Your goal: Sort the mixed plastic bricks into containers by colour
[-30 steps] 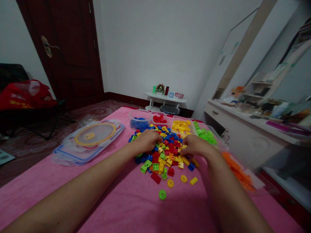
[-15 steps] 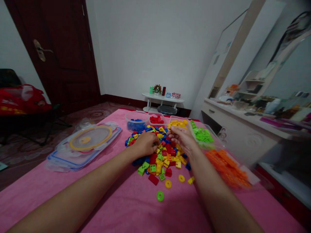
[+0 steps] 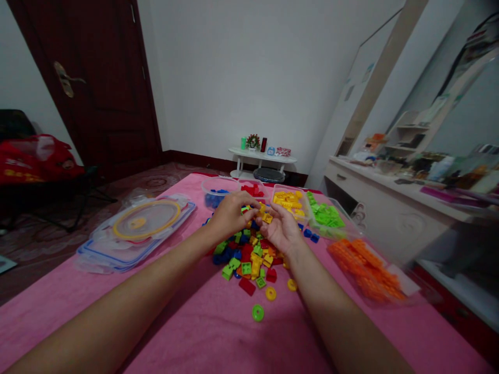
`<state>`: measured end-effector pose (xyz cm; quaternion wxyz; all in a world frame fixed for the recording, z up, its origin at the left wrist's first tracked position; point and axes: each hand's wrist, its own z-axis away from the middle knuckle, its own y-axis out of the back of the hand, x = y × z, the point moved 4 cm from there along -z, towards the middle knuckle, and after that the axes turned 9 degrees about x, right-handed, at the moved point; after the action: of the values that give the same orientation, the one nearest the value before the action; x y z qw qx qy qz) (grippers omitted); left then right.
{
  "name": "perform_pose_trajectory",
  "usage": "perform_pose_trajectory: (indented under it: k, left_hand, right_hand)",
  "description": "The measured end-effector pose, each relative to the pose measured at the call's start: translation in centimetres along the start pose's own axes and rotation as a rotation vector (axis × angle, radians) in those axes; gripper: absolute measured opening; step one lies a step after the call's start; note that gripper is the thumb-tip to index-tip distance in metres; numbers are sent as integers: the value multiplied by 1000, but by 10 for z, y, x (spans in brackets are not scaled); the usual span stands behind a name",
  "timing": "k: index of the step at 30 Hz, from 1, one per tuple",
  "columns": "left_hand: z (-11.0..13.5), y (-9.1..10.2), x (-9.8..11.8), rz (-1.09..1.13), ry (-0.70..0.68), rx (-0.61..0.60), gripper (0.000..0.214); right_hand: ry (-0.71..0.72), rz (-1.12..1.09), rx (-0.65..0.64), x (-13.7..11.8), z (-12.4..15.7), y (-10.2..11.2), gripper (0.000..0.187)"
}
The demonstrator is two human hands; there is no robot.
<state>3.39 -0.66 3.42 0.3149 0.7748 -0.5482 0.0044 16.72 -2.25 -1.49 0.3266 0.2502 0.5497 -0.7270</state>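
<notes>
A heap of mixed red, blue, yellow and green bricks (image 3: 249,257) lies on the pink table cover (image 3: 202,322). My left hand (image 3: 230,214) hovers over the heap's far side with its fingers pinched on small yellow bricks (image 3: 264,214). My right hand (image 3: 283,228) is turned palm up right beside it, fingers cupped, touching the same yellow bricks. Behind the heap stand clear tubs: blue bricks (image 3: 214,195), red bricks (image 3: 251,189), yellow bricks (image 3: 288,200) and green bricks (image 3: 325,215).
An open tray of orange bricks (image 3: 368,270) lies at the right. Stacked clear lids (image 3: 136,228) lie at the left. Loose round pieces (image 3: 258,312) sit nearer me. A white dresser (image 3: 393,208), a small white side table (image 3: 263,156) and a dark door (image 3: 101,88) surround the table.
My left hand lifted off the heap with yellow bricks. My right hand went from the heap towards the yellow tub, then came back and turned palm up beside the left hand.
</notes>
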Motion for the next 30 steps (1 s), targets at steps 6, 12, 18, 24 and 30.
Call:
perform_pose_trajectory:
  k: [6, 12, 18, 24, 30]
  left_hand:
    - [3, -10, 1, 37, -17, -49, 20]
    - [7, -8, -39, -81, 164, -54, 22]
    - [21, -25, -59, -162, 212, -253, 23]
    - [31, -36, -46, -226, 107, -356, 23]
    - [31, -34, -43, -252, 143, -309, 23]
  right_hand:
    - [47, -10, 50, 7, 0, -3, 9]
    - [127, 117, 193, -26, -22, 11, 13]
    - [472, 661, 523, -107, -48, 29, 31]
    - [695, 1023, 510, -98, -37, 42, 44]
    - [696, 1599, 365, -67, -12, 50, 12]
